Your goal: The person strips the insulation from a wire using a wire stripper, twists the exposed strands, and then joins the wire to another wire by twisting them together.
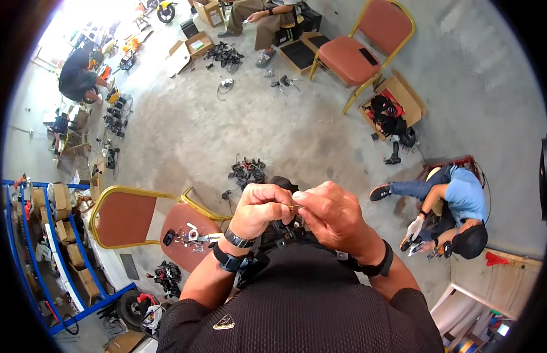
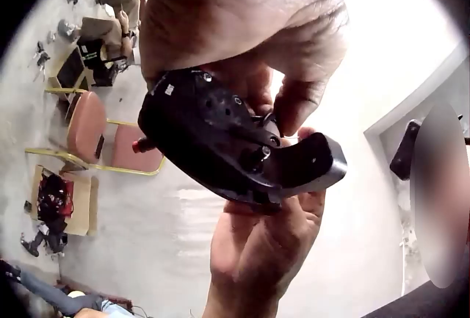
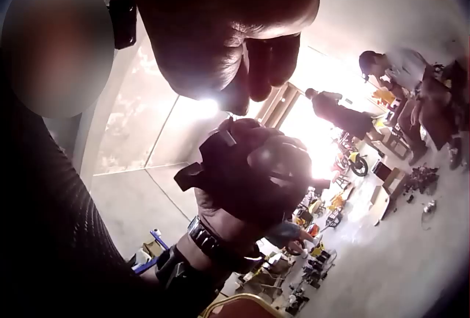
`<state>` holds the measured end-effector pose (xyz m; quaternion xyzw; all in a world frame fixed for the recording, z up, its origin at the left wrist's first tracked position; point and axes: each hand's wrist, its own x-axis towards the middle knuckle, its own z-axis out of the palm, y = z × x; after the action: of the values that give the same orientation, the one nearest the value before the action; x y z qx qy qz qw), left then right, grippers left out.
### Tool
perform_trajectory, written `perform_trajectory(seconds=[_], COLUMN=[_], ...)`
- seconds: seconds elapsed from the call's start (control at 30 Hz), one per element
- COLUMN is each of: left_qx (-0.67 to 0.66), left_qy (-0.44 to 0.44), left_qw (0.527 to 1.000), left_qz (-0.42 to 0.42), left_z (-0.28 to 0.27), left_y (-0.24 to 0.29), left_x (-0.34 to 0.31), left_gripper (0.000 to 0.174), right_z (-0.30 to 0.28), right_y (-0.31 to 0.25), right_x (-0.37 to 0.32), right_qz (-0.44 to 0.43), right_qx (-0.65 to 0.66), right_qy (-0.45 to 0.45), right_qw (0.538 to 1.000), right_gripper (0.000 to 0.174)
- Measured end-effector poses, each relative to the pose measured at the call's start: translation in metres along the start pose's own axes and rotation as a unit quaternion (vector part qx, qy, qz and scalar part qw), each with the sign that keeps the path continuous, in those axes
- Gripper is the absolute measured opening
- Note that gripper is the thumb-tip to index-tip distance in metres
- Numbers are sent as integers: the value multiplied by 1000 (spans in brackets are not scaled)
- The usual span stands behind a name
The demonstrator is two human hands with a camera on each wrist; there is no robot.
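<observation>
A black curved device (image 2: 209,123) with small metal screws and a red tip is gripped in my left hand (image 2: 242,28), as the left wrist view shows. In the head view my left hand (image 1: 260,207) and my right hand (image 1: 332,213) meet in front of the chest, fingertips nearly touching. A thin, gold-coloured piece (image 1: 294,206) lies between their fingertips, with my right thumb and fingers pinching at it. The device is mostly hidden behind the hands there. In the right wrist view it is a dark shape (image 3: 246,175).
A chair (image 1: 188,232) holding small parts stands left of my hands. Black parts (image 1: 248,171) lie on the floor ahead. Another chair (image 1: 350,59) and an open box (image 1: 411,100) are farther off. A seated person (image 1: 461,194) works at the right; blue shelving (image 1: 79,247) stands left.
</observation>
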<state>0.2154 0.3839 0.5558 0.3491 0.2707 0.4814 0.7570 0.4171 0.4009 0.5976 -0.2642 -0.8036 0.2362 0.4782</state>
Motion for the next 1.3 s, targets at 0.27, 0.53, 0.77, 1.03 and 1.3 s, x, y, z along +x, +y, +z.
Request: perform_trajectory(seconds=[0.27,0.53,0.77,1.03,1.3], left_qx=[6,373,465,149,45], left_qy=[-13,-37,48,258,423], left_qw=[998,911,846,943,878], left_qz=[-63,174,258,149,217], left_z=[-35,-67,-88,-107,-53], left_y=[14,88,119,120,96], left_x=[108,221,259,241,261], left_gripper=[5,6,10,3,8], right_z=[-23,-24,-11,22,38], right_y=[89,180,252,291,325], right_x=[61,156,209,288,333], right_qz=[22,449,489,-9,-224], right_qx=[3,385,492,268,366], right_qy=[-50,-72,-132,-243,-300], right_qw=[999,803,708,932,852], right_gripper=[43,40,38,53,41])
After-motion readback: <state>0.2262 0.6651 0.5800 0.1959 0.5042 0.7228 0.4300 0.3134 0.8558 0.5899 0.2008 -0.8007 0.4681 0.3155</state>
